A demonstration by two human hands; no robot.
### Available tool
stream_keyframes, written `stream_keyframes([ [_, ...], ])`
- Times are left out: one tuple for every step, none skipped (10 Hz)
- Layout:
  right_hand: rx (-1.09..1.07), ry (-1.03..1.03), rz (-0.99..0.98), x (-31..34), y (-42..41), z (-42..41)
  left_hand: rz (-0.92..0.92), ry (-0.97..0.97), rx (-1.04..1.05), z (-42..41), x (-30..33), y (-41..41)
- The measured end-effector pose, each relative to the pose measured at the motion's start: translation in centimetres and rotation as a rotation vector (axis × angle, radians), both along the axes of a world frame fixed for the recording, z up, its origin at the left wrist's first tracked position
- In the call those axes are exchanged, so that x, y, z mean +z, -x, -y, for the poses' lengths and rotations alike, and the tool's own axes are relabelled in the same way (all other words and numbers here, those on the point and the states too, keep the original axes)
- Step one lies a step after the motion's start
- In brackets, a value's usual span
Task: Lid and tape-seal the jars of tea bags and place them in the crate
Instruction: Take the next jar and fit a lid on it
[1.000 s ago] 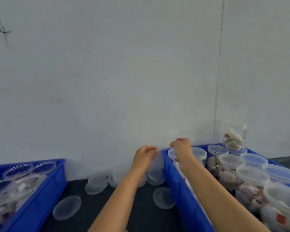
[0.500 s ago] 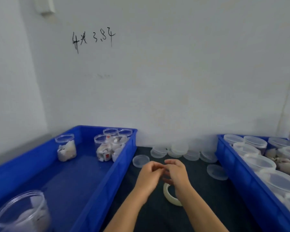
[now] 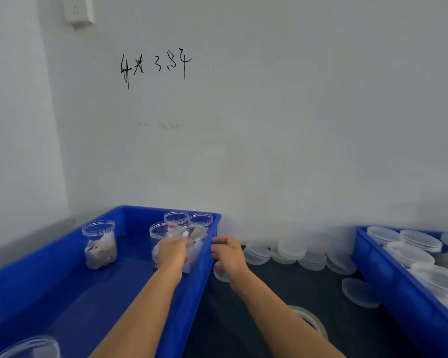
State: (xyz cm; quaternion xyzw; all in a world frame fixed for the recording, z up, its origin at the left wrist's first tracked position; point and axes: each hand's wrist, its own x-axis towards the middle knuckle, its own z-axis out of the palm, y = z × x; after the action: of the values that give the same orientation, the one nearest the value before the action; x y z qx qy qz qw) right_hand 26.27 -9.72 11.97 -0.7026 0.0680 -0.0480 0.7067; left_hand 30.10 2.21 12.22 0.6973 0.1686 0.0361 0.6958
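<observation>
My left hand (image 3: 171,251) was inside the blue crate (image 3: 70,288) at lower left of the frame, fingers wrapped round a clear jar of tea bags (image 3: 192,244) that stood close against the crate's right wall. Three more open jars (image 3: 176,218) crowded the far right corner behind it, touching one another, and a single jar (image 3: 99,244) stood apart to the left. The crate floor in between lay bare, with room to move.

My right hand (image 3: 228,257) hung just outside the crate's right rim, over the dark table (image 3: 282,288), fingers loosely curled and holding nothing that I could make out; something clear lay under it, too blurred to name. Behind it, stacks of clear lids (image 3: 290,253) lined the foot of the wall, and one loose lid (image 3: 360,291) lay near the second blue crate (image 3: 388,275) at right, which was packed with lidded jars (image 3: 422,240). A tape roll (image 3: 313,320) lay flat, half hidden by my right forearm, in the narrow strip of table between the crates.
</observation>
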Motion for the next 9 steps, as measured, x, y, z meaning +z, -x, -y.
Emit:
stream_keyframes([
  [0.057, 0.115, 0.025, -0.3, -3.4, -0.3, -0.117, -0.153, 0.013, -1.1, -1.7, -4.2],
  [0.104, 0.204, 0.049, -0.6, -6.4, -0.6, -0.133, -0.236, -0.007, -1.2, -2.3, -6.0],
  [0.156, 0.318, 0.015, -0.5, -8.5, -1.2, -0.162, -0.462, -0.056, -0.8, -2.3, -6.7],
  [0.187, 0.442, -0.028, -0.5, -9.9, -2.1, -0.224, -0.576, -0.092, 0.0, -2.3, -7.4],
  [0.171, 0.486, -0.056, -0.8, -10.7, -2.7, -0.178, -0.599, -0.116, 0.2, -3.9, -8.8],
  [0.127, 0.596, -0.056, -1.1, -11.1, -2.9, -0.172, -0.385, -0.068, 0.1, -5.3, -9.2],
  [0.042, 0.540, 0.000, -1.9, -10.9, -2.6, -0.102, -0.132, -0.020, -0.1, -6.0, -9.3],
  [-0.004, 0.491, 0.079, -2.5, -10.4, -2.6, 0.048, -0.187, 0.004, -0.4, -6.0, -8.5],
  [-0.006, 0.395, 0.184, -1.2, -9.7, -2.6, 0.157, -0.349, 0.106, -0.4, -4.1, -6.9],
])
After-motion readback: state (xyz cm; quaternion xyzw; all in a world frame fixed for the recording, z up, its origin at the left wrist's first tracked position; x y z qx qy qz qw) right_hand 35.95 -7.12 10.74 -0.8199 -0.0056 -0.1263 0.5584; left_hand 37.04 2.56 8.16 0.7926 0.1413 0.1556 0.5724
